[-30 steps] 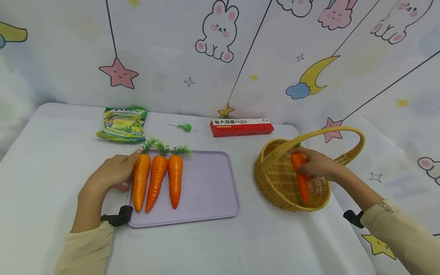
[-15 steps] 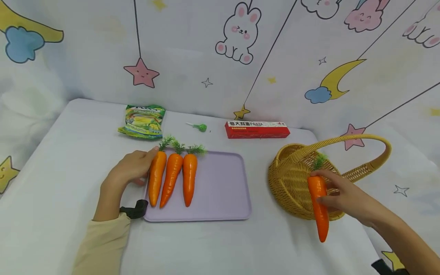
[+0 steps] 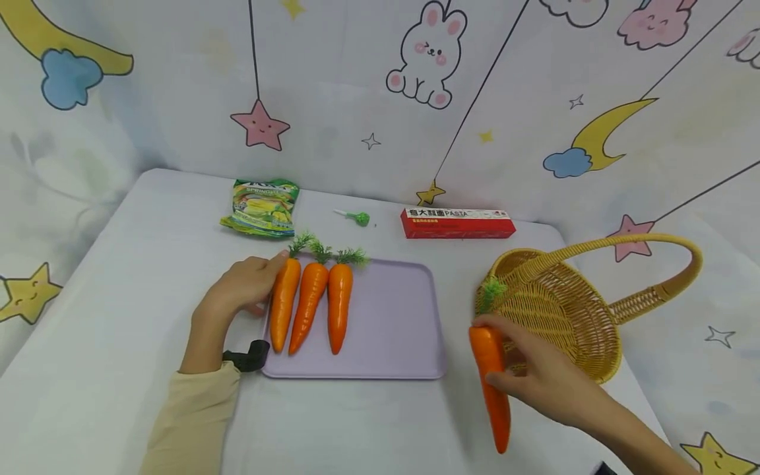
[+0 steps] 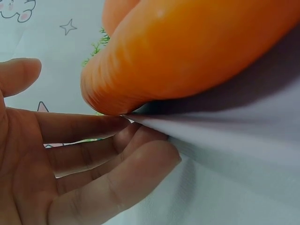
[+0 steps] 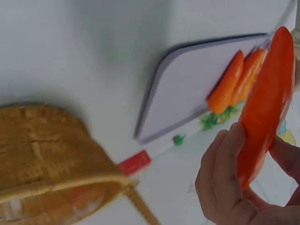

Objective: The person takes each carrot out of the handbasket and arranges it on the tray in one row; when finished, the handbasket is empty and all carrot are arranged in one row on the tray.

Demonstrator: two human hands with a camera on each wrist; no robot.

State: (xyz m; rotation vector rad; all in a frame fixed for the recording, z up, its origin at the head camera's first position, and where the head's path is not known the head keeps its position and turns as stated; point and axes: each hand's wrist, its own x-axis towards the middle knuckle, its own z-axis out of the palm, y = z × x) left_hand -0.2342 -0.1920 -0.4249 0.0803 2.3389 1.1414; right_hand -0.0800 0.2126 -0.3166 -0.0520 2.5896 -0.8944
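Between the thumb and fingers of my right hand (image 3: pixel 543 373) is an orange carrot (image 3: pixel 491 379) with a green leafy top, its tip pointing toward the table's front. It hangs over the gap between the lilac tray (image 3: pixel 394 316) and the wicker basket (image 3: pixel 588 316). Three more carrots (image 3: pixel 340 307) lie side by side at the tray's left end, leaves over its far rim. My left hand (image 3: pixel 243 287) is at the tray's left edge. In the left wrist view, its nearly straight fingers (image 4: pixel 89 129) reach the rim under a carrot, the thumb apart.
Behind the tray lie a green and yellow snack packet (image 3: pixel 261 208), a green lollipop (image 3: pixel 361 218) and a red pasta box (image 3: pixel 457 224). The basket's tall handle (image 3: pixel 671 247) arches toward the right. A cartoon-printed cloth (image 3: pixel 356 79) hangs behind the table.
My right hand has lifted the carrot out of the basket and brought it left and toward the front. The left hand stays at the tray edge. The head view has swung left.
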